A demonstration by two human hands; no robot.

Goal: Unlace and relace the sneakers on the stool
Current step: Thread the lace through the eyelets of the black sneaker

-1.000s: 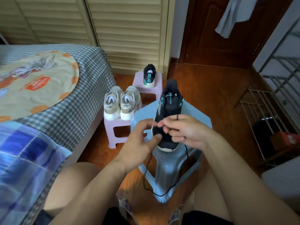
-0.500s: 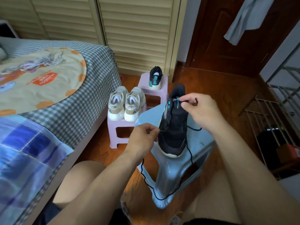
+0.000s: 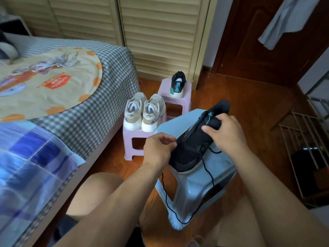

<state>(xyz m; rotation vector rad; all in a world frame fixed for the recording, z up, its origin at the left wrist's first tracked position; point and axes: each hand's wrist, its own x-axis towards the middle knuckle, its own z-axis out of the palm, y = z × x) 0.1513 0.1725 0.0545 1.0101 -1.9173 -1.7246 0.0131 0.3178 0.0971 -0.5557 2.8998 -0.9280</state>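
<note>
A black sneaker with teal trim lies tilted on the light blue stool, toe toward me. My right hand grips its tongue and collar from the right. At the shoe's left side, my left hand pinches the black lace. The lace hangs in a long loop down past the front of the stool. Its twin black sneaker stands on the far pink stool. A pair of beige sneakers sits on the nearer pink stool.
A bed with a checked cover and a blue quilt runs along the left. Louvred closet doors and a brown door stand behind. A metal rack fills the right side. My bare knees frame the stool.
My right hand dropped from pulling the lace near the tongue to gripping the shoe's tongue and collar. The sneaker has tilted over to the right. My left hand keeps its pinch on the lace.
</note>
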